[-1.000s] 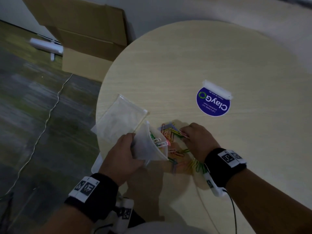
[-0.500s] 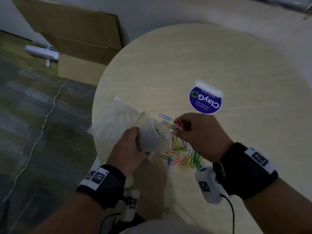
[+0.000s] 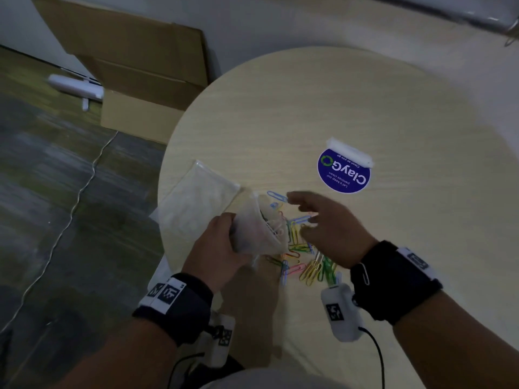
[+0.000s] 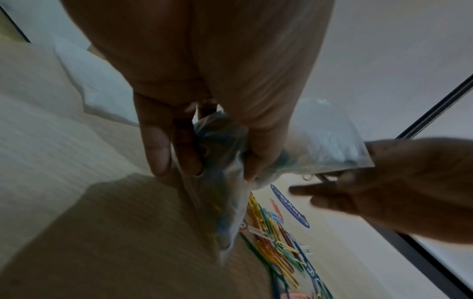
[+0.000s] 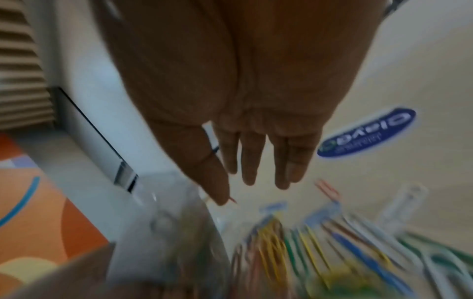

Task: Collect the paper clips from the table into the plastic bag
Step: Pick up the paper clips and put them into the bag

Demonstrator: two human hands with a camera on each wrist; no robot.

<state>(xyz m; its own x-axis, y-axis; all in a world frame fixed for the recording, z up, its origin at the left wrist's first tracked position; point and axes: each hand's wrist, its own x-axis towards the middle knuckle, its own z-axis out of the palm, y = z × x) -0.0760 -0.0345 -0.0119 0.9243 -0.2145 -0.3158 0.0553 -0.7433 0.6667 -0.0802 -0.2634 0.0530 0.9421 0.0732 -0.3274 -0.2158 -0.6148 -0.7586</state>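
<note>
My left hand (image 3: 222, 245) (image 4: 204, 131) grips a small clear plastic bag (image 3: 259, 228) (image 4: 222, 182) just above the round wooden table (image 3: 365, 108), its mouth turned right, with several clips inside. A loose heap of coloured paper clips (image 3: 306, 259) (image 4: 276, 242) (image 5: 320, 242) lies on the table right of the bag. My right hand (image 3: 323, 223) (image 5: 243, 141) hovers over the heap beside the bag's mouth, fingers spread straight and holding nothing. One blue clip (image 3: 276, 196) lies apart, just beyond the bag.
A second flat clear bag (image 3: 196, 203) lies at the table's left edge. A blue round sticker (image 3: 344, 175) with a white strip is beyond the clips. Cardboard boxes (image 3: 134, 66) and a cable (image 3: 70, 209) are on the floor at left.
My right hand, which was pinching clips at the bag's mouth, has spread its fingers and holds nothing now. The left hand keeps the bag in about the same place.
</note>
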